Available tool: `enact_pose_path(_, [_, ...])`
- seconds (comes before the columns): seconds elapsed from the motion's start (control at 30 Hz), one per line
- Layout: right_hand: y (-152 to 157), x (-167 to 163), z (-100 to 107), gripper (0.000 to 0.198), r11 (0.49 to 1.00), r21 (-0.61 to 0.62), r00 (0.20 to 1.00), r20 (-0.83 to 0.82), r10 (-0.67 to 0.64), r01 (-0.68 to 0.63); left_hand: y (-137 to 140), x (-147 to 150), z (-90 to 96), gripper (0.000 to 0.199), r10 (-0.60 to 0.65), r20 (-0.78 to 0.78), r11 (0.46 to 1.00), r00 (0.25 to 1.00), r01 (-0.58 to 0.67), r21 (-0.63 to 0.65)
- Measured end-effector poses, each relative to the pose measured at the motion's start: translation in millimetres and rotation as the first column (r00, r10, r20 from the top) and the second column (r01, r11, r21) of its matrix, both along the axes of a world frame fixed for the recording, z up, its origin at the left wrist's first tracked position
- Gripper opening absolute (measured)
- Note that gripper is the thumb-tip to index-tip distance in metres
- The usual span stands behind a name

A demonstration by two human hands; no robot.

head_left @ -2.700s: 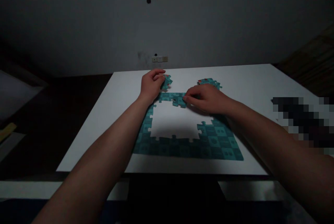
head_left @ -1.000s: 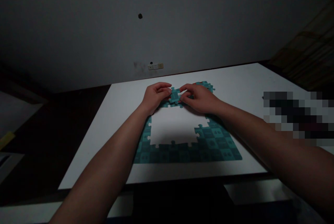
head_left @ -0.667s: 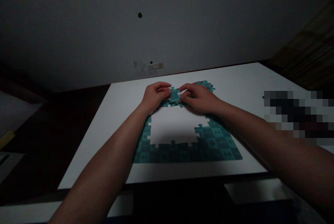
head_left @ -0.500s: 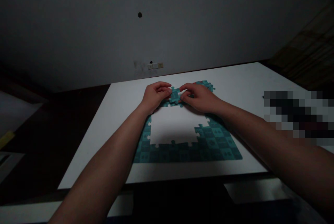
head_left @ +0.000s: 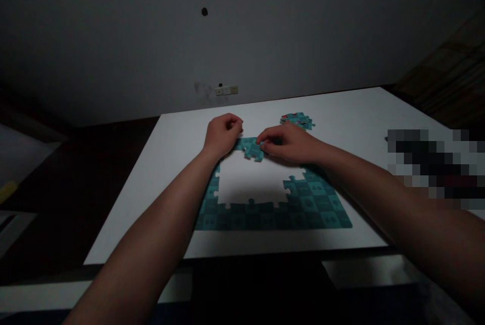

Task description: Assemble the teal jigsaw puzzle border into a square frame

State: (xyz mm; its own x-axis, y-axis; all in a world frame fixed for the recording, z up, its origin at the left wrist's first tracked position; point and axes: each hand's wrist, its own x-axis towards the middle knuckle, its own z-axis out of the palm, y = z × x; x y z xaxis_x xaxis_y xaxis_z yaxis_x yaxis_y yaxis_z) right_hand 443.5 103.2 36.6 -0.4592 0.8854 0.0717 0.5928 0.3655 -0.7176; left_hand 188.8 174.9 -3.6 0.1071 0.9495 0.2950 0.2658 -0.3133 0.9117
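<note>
A teal jigsaw puzzle (head_left: 261, 218) lies on the white table, its outer border joined around a white open middle. My right hand (head_left: 290, 142) pinches a teal puzzle piece (head_left: 254, 150) by its right side. This piece is over the inner edge of the far border, overlapping it; whether it is locked in cannot be told. My left hand (head_left: 223, 135) is at the far left corner of the puzzle, fingers curled in and thumb against them, with no piece showing between them. That hand and wrist hide part of the left border.
A small pile of loose puzzle pieces (head_left: 297, 120), teal with some red, lies beyond my right hand. The white table (head_left: 140, 203) extends around the puzzle. A wall with sockets (head_left: 226, 91) stands behind. A blurred-out patch covers something at the table's right.
My left hand has let go of the puzzle piece and drawn slightly left. My right hand has brought the piece down and nearer, onto the inner edge of the far border.
</note>
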Motion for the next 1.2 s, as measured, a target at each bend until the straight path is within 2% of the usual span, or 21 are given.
enact_pose_path(0.13, [-6.1,-2.8,1.3,0.032,0.997,-0.051,0.998,0.028,0.055,-0.054,-3.4,-1.7,3.3,0.012,-0.019,-0.231,0.999,0.973,0.027,0.033])
enact_pose_path(0.27, [-9.2,-4.1,2.0,0.036,0.994,-0.08,0.996,0.046,0.077,-0.073,-5.4,-0.9,6.3,0.016,-0.038,-0.336,0.999,0.941,0.047,0.019])
enact_pose_path(0.77, [-9.2,-5.6,-1.2,0.035,0.995,-0.063,0.99,0.114,0.078,-0.072,-4.8,0.3,4.1,0.018,-0.066,-0.383,0.996,0.921,0.082,0.026])
enact_pose_path(0.97, [-7.0,-3.6,-4.4,0.024,0.997,-0.036,0.99,0.124,0.067,-0.063,-4.9,0.4,3.6,0.016,-0.073,-0.38,0.996,0.922,0.086,0.017])
enact_pose_path(1.2, [-7.2,-4.1,-2.8,0.034,0.995,-0.028,0.986,0.131,0.102,-0.099,-6.7,1.3,5.9,0.016,-0.078,-0.39,0.996,0.917,0.091,0.016])
